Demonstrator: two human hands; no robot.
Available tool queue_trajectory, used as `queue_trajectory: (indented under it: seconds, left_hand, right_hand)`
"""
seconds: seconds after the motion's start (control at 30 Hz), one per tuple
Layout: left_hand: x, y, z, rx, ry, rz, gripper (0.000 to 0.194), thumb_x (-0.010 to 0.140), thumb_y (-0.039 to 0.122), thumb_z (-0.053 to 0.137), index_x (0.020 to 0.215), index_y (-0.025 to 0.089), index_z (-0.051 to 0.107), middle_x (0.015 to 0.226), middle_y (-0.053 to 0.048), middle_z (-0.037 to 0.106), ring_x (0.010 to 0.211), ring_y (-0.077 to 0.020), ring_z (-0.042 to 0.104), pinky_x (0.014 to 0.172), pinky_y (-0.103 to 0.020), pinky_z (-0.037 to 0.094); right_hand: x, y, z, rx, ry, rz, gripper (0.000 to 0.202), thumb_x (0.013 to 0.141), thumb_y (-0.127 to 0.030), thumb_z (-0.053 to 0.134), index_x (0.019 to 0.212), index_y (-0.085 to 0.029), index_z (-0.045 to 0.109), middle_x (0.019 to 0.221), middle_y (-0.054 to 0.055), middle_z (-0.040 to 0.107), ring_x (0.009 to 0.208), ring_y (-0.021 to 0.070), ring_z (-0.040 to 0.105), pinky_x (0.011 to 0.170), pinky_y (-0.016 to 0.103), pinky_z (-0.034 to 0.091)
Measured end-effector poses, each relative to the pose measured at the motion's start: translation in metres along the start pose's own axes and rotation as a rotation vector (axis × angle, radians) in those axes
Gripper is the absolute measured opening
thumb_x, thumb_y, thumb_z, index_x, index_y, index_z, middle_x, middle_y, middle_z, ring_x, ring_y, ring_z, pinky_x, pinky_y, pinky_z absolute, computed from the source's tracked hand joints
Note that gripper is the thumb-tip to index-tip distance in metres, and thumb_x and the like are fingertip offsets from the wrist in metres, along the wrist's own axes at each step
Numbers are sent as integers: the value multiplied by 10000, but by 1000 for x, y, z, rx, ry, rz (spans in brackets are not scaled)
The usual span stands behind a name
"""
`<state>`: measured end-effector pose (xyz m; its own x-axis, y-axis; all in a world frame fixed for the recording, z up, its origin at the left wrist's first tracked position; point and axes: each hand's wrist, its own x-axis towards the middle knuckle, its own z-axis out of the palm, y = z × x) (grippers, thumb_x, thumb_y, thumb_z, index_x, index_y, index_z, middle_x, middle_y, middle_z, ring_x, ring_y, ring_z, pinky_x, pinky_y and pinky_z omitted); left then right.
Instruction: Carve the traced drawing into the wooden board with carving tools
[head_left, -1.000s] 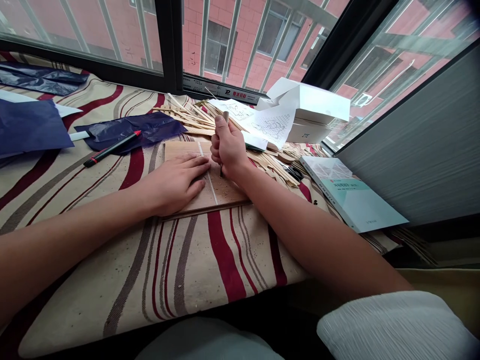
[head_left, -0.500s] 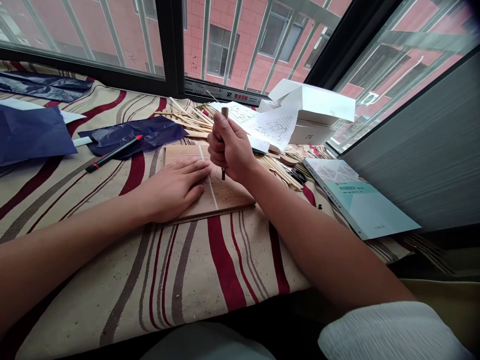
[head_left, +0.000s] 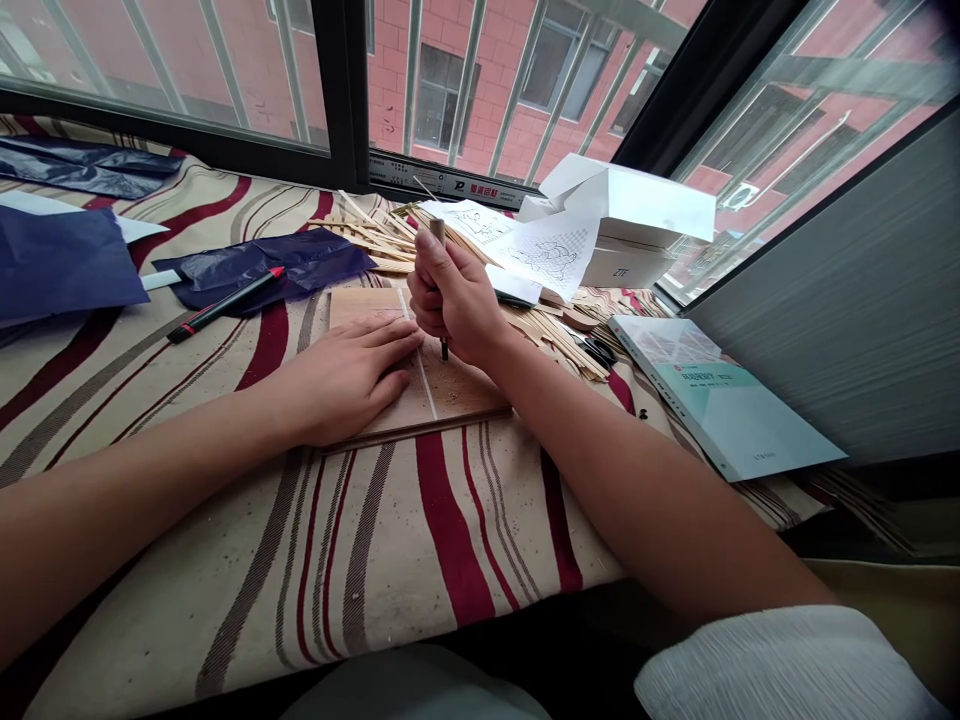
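My right hand (head_left: 457, 300) is wrapped in a fist around an upright carving tool (head_left: 437, 231), its thumb near the top of the wooden handle. The tool's short dark metal end points down at a wooden board (head_left: 472, 395). Whether its tip touches the wood I cannot tell. My left hand (head_left: 360, 375) lies flat on the board's left part, fingers stretched toward a thin pale strip (head_left: 424, 375) that runs across it. Fine crumbs lie on the board near the tool.
Behind the board lie bamboo strips (head_left: 375, 245), drawn sheets (head_left: 551, 255) and a white box (head_left: 637, 220). Scissors (head_left: 596, 350) and a book (head_left: 727, 400) are at right. A marker (head_left: 225, 305) rests by dark blue film (head_left: 300, 262) at left. Striped cloth (head_left: 420, 540) covers the surface.
The top of the carving tool has tipped slightly left along with my right hand, while its lower end stays about where it was. My left hand has not visibly moved.
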<state>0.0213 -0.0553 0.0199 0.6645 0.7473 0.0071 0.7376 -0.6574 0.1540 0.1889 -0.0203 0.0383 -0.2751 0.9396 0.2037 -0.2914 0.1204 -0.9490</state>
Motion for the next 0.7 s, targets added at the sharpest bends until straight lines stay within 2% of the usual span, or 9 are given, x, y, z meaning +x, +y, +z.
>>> queue_trajectory:
  seconds: [0.2, 0.5, 0.7]
  left_hand:
    - [1, -1, 2, 17, 7, 4, 702, 1051, 443, 219, 1616, 125, 487, 1757, -79, 352, 1646, -290, 294, 1369, -481, 210]
    - [0, 0, 2, 12, 19, 7, 689, 1063, 455, 218, 1620, 148, 484, 1749, -63, 371, 1644, -278, 303, 1367, -471, 218]
    - [1, -1, 2, 9, 20, 18, 703, 1058, 459, 209, 1613, 133, 490, 1744, -84, 383, 1640, -287, 308, 1365, -480, 219]
  right_hand:
    - [0, -1, -1, 13, -83, 30, 492, 1066, -497, 595, 753, -257, 300, 557, -112, 257, 465, 66, 122, 396, 220, 129]
    - [1, 0, 3, -14, -12, 5, 495, 1016, -506, 675, 783, -269, 307, 569, -115, 279, 457, 69, 171, 383, 215, 164]
    - [2, 4, 7, -57, 54, -6, 427, 1066, -427, 604, 785, -260, 330, 597, -101, 279, 466, 64, 203, 404, 211, 182]
